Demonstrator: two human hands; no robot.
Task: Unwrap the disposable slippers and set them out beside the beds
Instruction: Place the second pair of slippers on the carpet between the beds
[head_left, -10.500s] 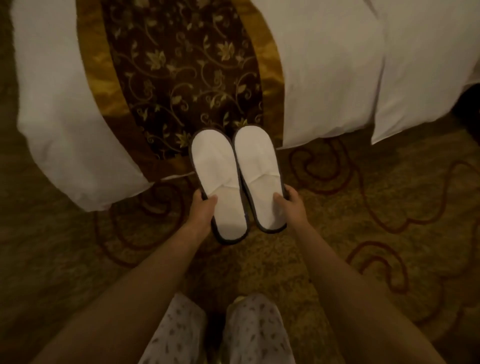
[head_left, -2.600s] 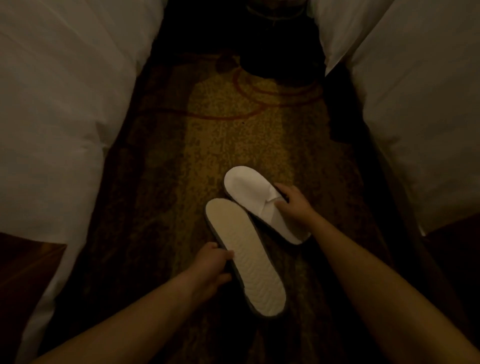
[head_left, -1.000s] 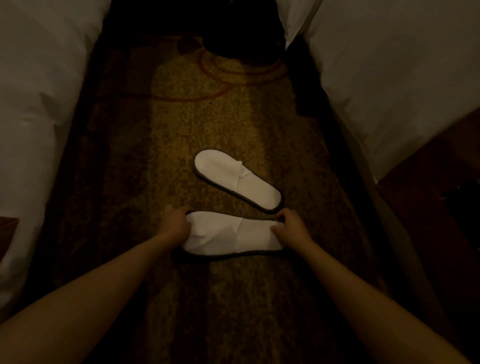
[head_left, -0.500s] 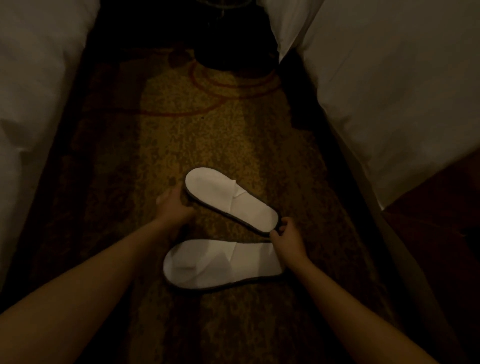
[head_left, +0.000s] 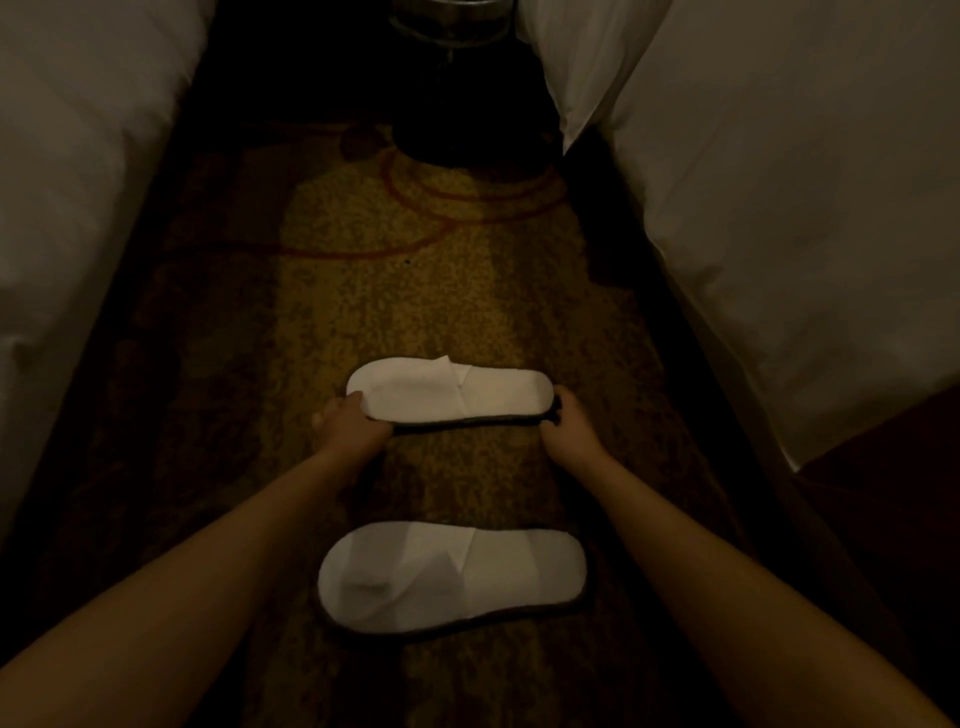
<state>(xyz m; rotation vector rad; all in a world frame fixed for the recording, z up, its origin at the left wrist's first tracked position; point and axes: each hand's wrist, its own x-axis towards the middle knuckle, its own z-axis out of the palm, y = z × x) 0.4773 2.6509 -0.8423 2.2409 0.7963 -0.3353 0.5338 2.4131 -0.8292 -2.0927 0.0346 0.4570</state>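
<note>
Far slipper (head_left: 449, 391) now crosswise, toe left

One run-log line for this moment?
far slipper: both hands, left hand, right hand | near slipper: on carpet, free

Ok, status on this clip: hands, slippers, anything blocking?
Left hand and right hand grip far slipper by its ends. Near slipper flat on carpet, untouched. Aisle between beds unobstructed.

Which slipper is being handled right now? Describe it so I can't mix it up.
On the carpet strip between the two white beds, two white slippers lie crosswise. It is the far slipper, gripped at its ends by the left hand and right hand; the near slipper lies untouched.
</note>
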